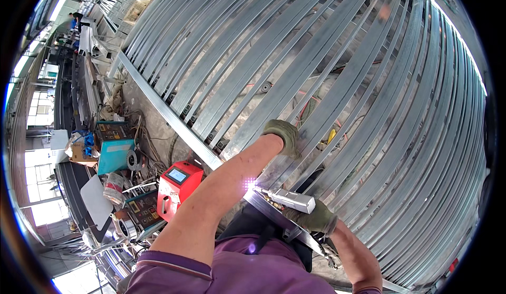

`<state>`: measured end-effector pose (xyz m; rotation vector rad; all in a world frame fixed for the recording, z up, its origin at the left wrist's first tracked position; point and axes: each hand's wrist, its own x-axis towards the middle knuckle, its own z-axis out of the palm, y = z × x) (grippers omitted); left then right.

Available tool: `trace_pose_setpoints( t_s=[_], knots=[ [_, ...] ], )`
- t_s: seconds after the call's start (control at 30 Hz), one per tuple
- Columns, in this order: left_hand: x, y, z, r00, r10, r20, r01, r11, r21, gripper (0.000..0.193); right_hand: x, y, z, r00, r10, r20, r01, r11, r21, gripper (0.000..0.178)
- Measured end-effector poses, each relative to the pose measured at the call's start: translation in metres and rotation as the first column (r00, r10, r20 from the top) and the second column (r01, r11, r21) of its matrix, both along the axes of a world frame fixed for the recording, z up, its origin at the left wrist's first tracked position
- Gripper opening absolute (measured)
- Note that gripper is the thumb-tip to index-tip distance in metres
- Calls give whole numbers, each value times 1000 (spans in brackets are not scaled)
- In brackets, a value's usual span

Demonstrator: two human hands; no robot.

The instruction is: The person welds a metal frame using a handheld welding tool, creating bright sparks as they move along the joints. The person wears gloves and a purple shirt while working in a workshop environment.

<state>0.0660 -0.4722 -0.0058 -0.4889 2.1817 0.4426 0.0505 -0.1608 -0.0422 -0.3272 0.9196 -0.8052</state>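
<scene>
My right grip [316, 218], closed on a boxy silver metal torch [295, 200], aims it lengthwise left at a violet-white glow [250, 184]; I can't tell whether my farther left grip [283, 134] is closed.

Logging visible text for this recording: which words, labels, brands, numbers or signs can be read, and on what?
No text can be read clearly.
Screen on the red box: lit, marks too small.
Panel on the teal machine: too small.
Pale cylinder: reddish markings, too blurred.
</scene>
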Motion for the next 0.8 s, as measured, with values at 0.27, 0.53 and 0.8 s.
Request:
trace_pose_setpoints(
  t_s=[0.27, 0.53, 0.8],
  knots=[
    [-1, 1, 1, 1000, 0, 12, 0, 1000, 2, 74, 2, 5, -5, 995, 28, -98, -33, 998, -48, 52],
    [-2, -1, 5, 1000, -5, 30, 5, 1000, 0, 75, -1, -4, 1, 806, -373, 459, 155, 882, 446, 51],
    [-2, -1, 1, 999, -9, 42, 9, 1000, 5, 74, -1, 3, 11, 974, 29, -224, -51, 994, -92, 53]
  ],
)
